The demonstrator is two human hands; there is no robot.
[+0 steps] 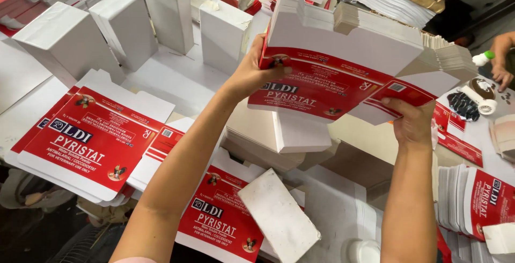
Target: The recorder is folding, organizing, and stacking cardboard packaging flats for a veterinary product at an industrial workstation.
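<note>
Both my hands hold up a thick stack of flat red-and-white carton blanks (343, 53) above the table. My left hand (252, 72) grips the stack's left edge, thumb on the red printed face. My right hand (413, 121) holds the lower right corner from beneath. The stack fans out toward the upper right, showing many white edges.
More flat red blanks lie at the left (88, 139) and below centre (217, 214). Folded white boxes (126, 24) stand at the back left; one lies near the front (279, 217). Another stack of blanks (477, 201) stands at the right. Another person's hand (501, 72) is at the far right.
</note>
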